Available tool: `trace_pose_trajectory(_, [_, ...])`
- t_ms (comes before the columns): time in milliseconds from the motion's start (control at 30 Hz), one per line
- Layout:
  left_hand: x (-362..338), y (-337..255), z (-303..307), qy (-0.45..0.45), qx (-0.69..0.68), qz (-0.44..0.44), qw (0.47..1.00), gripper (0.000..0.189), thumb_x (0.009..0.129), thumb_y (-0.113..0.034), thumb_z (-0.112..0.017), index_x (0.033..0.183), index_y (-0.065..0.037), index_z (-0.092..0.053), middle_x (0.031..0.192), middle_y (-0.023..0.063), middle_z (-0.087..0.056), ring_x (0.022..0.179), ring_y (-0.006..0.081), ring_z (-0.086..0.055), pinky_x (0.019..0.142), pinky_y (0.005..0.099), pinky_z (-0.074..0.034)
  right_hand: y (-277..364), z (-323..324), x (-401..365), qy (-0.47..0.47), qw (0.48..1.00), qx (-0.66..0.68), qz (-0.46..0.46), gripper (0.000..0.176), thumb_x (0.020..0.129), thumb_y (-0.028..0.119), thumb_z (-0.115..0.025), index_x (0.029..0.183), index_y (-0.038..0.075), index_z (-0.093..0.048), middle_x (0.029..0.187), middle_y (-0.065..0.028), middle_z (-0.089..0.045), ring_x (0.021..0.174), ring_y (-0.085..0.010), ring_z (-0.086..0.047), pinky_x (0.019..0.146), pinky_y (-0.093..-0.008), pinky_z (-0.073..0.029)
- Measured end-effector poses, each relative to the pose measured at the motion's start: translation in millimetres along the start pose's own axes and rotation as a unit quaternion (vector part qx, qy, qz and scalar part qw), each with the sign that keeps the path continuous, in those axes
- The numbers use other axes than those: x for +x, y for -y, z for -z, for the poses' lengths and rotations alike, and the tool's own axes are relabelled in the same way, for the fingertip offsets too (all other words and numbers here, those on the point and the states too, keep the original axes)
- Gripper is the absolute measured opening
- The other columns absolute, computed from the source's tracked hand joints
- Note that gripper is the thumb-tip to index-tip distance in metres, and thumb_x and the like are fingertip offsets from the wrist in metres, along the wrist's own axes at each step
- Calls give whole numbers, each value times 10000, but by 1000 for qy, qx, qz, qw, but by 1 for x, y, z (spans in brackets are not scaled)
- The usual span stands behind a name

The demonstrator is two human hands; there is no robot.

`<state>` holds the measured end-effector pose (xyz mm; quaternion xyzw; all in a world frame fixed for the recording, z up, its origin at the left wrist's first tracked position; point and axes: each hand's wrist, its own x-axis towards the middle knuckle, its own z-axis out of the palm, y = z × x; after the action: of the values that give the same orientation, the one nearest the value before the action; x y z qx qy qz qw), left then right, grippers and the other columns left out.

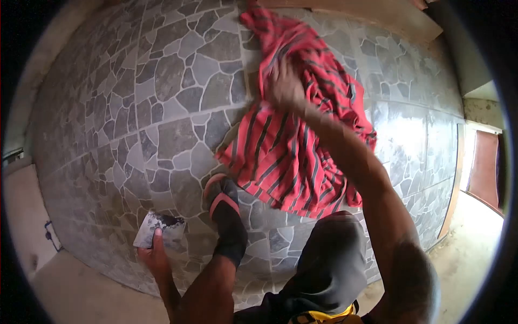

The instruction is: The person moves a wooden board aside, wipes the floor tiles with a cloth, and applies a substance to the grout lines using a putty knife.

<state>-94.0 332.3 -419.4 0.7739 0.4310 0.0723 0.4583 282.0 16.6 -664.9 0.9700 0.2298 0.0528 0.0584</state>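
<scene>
A red cloth with dark stripes (302,162) lies crumpled over the stone-patterned tiles (178,81). On its upper part rests my right hand (285,89), blurred by motion, fingers pointing away from me and pressed down on the fabric; whether they grip it is not clear. Low on the left, my left hand (154,254) holds a flat, square, greyish plate (159,229) smeared with dark and white residue. The thumb lies on top of the plate, and the other fingers are mostly hidden beneath it.
My foot in a dark sock and pink sandal (224,200) stands at the cloth's lower left edge. My bent knee (337,237) is just below the cloth. A wooden board (377,19) borders the tiles at the top, and a doorway (483,162) is at the right.
</scene>
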Motion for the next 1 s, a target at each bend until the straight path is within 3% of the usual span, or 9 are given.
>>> trace_pose_trajectory(233, [23,-4,-33,33,-48,-5,998,230,941,-74,-681,1126,63,-673,1050,70,-706,915,132,-641,834,285,-509,43,92,-131,137,942,103,288,736,919,426,-508,1416,-112,-432,1478,-367,-368,1406,-503,-332,1177,-609,-216])
trace_pose_trajectory(333, [38,-22,-58,71,-75,-28,994,228,933,-60,-689,1119,71,-671,1050,73,-707,920,133,-640,846,287,-503,47,78,-84,31,947,176,266,750,895,469,-535,1397,-84,-469,1484,-328,-384,1429,-463,-314,1179,-598,-209])
trace_pose_trajectory(600, [104,-56,-117,156,-72,-61,983,255,958,-101,-664,1142,77,-661,1059,73,-706,926,128,-642,841,283,-497,55,32,61,-68,981,177,29,730,911,483,-506,1428,-30,-464,1526,-298,-356,1461,-439,-272,1211,-528,-193])
trace_pose_trajectory(700, [131,-87,-156,187,-56,-93,976,303,951,-135,-681,1160,82,-651,1089,79,-707,940,149,-648,846,287,-496,49,18,54,-105,962,254,2,683,968,443,-491,1441,-48,-446,1534,-282,-358,1462,-426,-288,1212,-524,-215])
trace_pose_trajectory(767, [155,-102,-186,233,-16,-129,964,311,936,-137,-702,1152,81,-653,1096,87,-706,949,156,-648,852,295,-498,16,16,-6,-71,992,95,33,643,983,398,-484,1494,17,-402,1570,-252,-328,1481,-381,-283,1222,-518,-197])
trace_pose_trajectory(833, [175,-114,-221,277,-12,-159,947,321,918,-138,-725,1145,79,-655,1100,93,-707,953,162,-649,856,302,-500,-47,10,-68,-53,900,411,-134,623,988,399,-490,1486,32,-413,1547,-255,-372,1478,-363,-299,1224,-460,-224])
trace_pose_trajectory(867, [183,-115,-240,301,-25,-174,937,327,908,-138,-737,1141,77,-657,1101,96,-707,953,165,-649,857,305,-501,-79,16,-101,-5,907,336,-253,638,991,430,-484,1500,56,-391,1546,-235,-384,1424,-387,-380,1184,-423,-314])
trace_pose_trajectory(933, [200,-122,-274,346,4,-198,917,373,874,-151,-781,1138,72,-639,1097,103,-707,955,170,-651,862,317,-506,-156,52,-141,209,775,328,-498,557,1000,371,-453,1478,88,-407,1533,-274,-371,1289,-466,-509,1069,-491,-440])
trace_pose_trajectory(1000, [214,-111,-318,347,-32,-214,912,411,859,-170,-799,1145,58,-612,1077,128,-706,937,211,-663,847,343,-513,-212,4,-232,136,918,-87,-363,354,985,191,-445,1308,61,-510,1452,-360,-401,1273,-536,-479,963,-558,-487])
